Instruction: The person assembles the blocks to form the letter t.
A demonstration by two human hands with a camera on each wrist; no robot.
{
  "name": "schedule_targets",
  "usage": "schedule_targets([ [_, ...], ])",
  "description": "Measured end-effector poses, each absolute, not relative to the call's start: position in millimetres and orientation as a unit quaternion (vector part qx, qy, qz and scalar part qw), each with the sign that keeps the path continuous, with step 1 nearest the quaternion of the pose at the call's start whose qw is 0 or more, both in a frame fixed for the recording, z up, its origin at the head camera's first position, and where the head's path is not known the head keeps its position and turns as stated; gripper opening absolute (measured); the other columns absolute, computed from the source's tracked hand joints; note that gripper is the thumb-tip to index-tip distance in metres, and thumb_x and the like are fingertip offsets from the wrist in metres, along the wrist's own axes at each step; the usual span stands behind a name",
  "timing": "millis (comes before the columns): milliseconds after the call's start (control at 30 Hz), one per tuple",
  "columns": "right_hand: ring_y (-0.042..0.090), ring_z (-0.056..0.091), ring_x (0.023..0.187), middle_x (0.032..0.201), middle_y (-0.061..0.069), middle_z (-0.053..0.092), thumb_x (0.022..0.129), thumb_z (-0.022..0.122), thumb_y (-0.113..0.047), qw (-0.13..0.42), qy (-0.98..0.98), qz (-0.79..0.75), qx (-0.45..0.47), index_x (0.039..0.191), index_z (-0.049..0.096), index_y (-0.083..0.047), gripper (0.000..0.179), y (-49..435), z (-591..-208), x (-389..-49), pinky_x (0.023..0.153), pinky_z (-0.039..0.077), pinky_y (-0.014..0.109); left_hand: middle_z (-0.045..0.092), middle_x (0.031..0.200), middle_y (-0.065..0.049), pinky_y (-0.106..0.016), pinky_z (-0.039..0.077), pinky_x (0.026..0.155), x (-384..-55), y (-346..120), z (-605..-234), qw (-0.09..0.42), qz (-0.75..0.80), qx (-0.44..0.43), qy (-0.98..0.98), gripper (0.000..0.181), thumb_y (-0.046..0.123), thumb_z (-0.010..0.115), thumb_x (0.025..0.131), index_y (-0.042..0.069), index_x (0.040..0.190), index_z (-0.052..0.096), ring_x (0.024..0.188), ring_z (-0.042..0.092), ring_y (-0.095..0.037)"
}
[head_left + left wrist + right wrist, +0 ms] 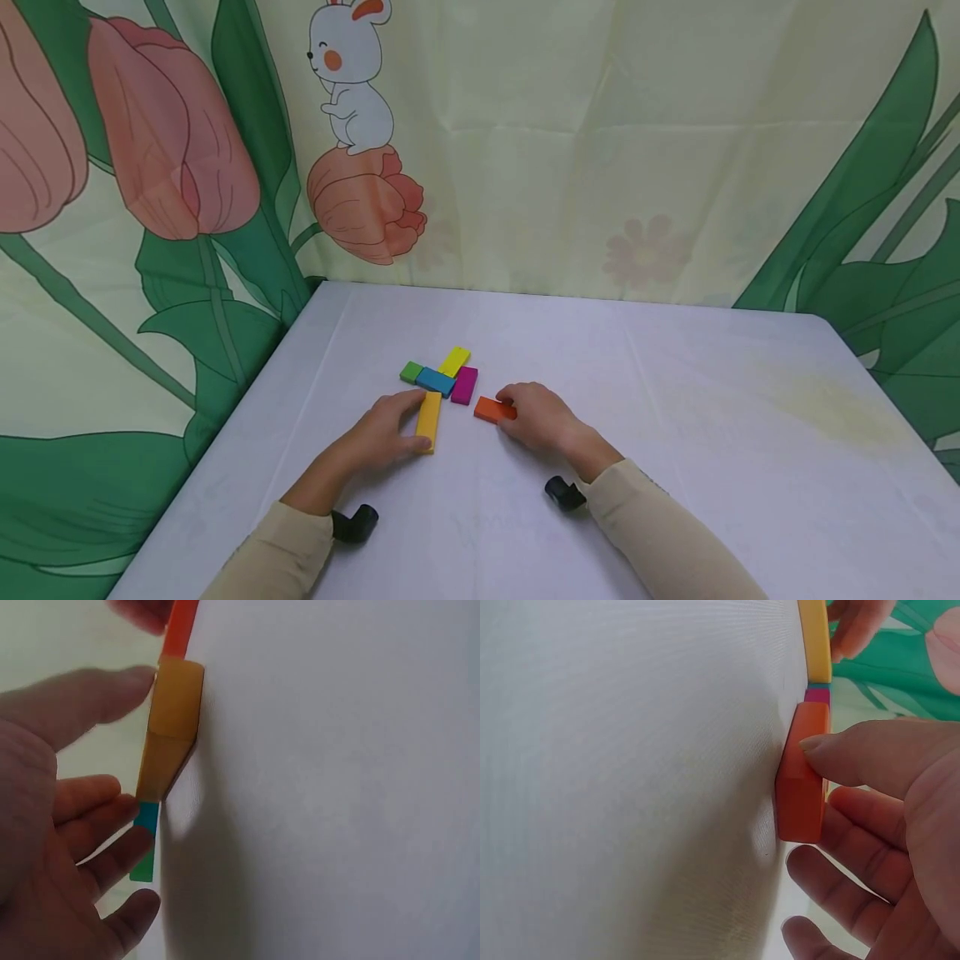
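Observation:
My left hand (381, 435) pinches a long amber-yellow block (428, 422) by its two ends, thumb at the near end and fingers at the far one. In the left wrist view the thumb lies against the top edge of this block (176, 701). My right hand (542, 419) holds an orange block (490, 409) between thumb and fingers, flat on the table. Just beyond both hands lies a small cluster: a green block (411, 372), a blue block (436, 381), a bright yellow block (454, 361) and a magenta block (464, 387). The blue one sits close past the amber block's far end.
A white-covered table (675, 433) spreads out under the blocks. Behind it hangs a curtain (555, 167) printed with tulips and a rabbit. Black wrist cameras, one at the left wrist (356, 524) and one at the right (564, 493), jut inward low over the table.

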State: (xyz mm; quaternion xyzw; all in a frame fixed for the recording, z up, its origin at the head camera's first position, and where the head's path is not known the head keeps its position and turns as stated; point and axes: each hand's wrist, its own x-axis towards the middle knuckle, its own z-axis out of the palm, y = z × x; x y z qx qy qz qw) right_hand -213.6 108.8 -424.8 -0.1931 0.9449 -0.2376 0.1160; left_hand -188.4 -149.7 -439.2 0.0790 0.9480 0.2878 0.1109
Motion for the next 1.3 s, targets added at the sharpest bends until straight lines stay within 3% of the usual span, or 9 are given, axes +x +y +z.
schedule_targets([
  [733, 0.024, 0.058, 0.105, 0.113, 0.006, 0.067, 0.092, 0.070, -0.016, 0.121, 0.943, -0.239, -0.196, 0.128, 0.066, -0.005, 0.037, 109, -424, -212, 0.095, 0.050, 0.043, 0.050, 0.147, -0.007, -0.055, 0.038, 0.108, -182, -149, -438, 0.113, 0.250, 0.086, 0.958, 0.086, 0.034, 0.089, 0.075, 0.011, 0.148, 0.049, 0.135, 0.042, -0.030],
  [1300, 0.022, 0.058, 0.101, 0.111, 0.004, 0.067, 0.091, 0.071, -0.015, 0.135, 0.938, -0.252, -0.196, 0.126, 0.067, -0.007, 0.036, 108, -426, -211, 0.092, 0.051, 0.042, 0.052, 0.144, -0.006, -0.054, 0.044, 0.103, -161, -141, -438, 0.124, 0.264, 0.090, 0.952, 0.088, 0.035, 0.091, 0.071, 0.011, 0.146, 0.051, 0.132, 0.045, -0.028],
])
